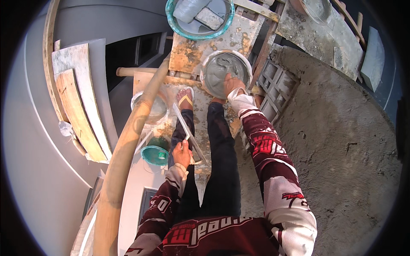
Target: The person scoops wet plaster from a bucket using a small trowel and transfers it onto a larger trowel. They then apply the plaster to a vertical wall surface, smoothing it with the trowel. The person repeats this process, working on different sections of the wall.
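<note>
Handle of a long, flat-bladed tool [185, 122] gripped by the left hand [182, 154], fingers wrapped around it; blade seen nearly edge-on, held tilted above the boards beside the left leg. Right hand [233, 83] lowered into the pale-rimmed bucket [203, 70], at the grey mortar [217, 70]; its fingertips are hidden, so whether anything is held, or how far the fingers are spread, cannot be told.

The bucket is set ahead of the feet on the stained plank platform [239, 36]. Beyond it, a teal tub [200, 37] with water, a wrapped bundle and a block inside. To the right, a lattice block [273, 87] is set next to the grey wall surface [341, 128]. To the left, a thick bamboo pole [128, 123] is slanted past a small teal bucket [154, 155].

Progress, judged: mortar is already mixed and wet, plenty left in the bucket. Wall broadly coated, but roughly textured, so smoothing appears unfinished. No mortar load can be made out on the blade.

Writing: large lettering is printed on the maroon-and-white shirt [222, 234] and its sleeves, partly folded; not transcribed. No readable label was found on the buckets or tub.
</note>
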Motion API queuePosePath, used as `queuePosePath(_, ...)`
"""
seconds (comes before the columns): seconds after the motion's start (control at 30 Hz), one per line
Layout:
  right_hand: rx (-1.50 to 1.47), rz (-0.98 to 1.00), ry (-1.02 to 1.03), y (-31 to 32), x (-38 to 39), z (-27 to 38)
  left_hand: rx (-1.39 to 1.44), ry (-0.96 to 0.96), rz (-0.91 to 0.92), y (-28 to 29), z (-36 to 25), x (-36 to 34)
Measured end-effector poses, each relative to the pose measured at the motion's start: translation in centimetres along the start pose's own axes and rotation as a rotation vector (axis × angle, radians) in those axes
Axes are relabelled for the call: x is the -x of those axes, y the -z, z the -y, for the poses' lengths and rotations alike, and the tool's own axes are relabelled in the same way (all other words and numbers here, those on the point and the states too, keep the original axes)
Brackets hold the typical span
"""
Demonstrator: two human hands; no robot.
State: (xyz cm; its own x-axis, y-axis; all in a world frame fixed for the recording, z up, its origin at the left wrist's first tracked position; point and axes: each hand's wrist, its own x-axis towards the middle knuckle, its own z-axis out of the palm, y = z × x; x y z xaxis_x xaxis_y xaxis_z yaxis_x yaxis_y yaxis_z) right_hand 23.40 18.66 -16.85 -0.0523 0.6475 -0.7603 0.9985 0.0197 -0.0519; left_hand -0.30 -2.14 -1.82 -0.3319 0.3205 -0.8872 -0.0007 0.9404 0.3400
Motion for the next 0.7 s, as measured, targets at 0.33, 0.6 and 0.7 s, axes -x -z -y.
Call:
queuePosePath(0.33,0.110,-0.007,0.184,8.5,5.7,-1.3,0.015,0.015,0.010,1.0,0.4,0.4)
queuePosePath(0.6,-0.243,0.152,-0.235,-2.1,2.9,-1.4,0.033,0.006,0.009,0.2,1.0,-0.1)
queuePosePath(0.7,-0.179,0.237,-0.086,2.1,5.7,-2.1,0.015,-0.024,-0.009,0.6,1.1,0.1)
